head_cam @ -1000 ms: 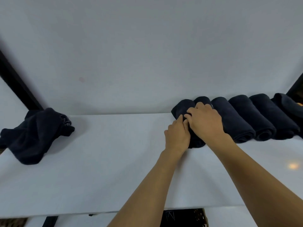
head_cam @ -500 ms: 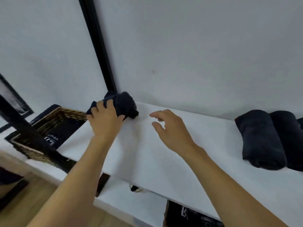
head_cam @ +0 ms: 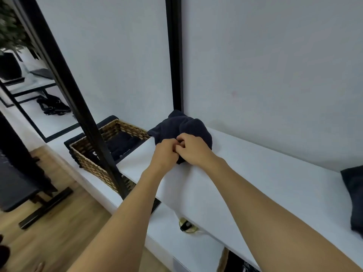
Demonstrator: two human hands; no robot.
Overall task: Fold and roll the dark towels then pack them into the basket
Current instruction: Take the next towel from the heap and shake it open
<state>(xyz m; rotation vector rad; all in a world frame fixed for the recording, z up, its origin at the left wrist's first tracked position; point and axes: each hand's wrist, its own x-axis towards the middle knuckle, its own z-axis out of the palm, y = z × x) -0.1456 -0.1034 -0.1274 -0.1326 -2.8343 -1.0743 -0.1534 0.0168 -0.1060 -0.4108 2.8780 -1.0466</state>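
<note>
Position: the crumpled towel (head_cam: 189, 125) sits in a heap at the left end of the white shelf (head_cam: 265, 173). It lies against the wall, at the foot of a black upright post (head_cam: 174, 55).

Hands: my left hand (head_cam: 164, 155) and right hand (head_cam: 194, 151) are both on the towel's near side, knuckles touching each other. The fingers of both hands are curled and bunched, gripping the cloth at its front edge. My fingertips are buried in the folds, so I cannot tell the exact pinch points.

Basket: the wicker basket (head_cam: 128, 125) stands just beside the shelf's left end and lower down. A slanted black bar (head_cam: 78, 107) crosses in front of it. Dark cloth (head_cam: 122, 144) lies inside.

Other: a second dark towel (head_cam: 353, 195) lies on the same shelf at the right edge of view, well apart from my hands and cut off by the frame. There is a lower white ledge (head_cam: 186, 250) under the shelf and wooden floor (head_cam: 59, 222) at lower left.
</note>
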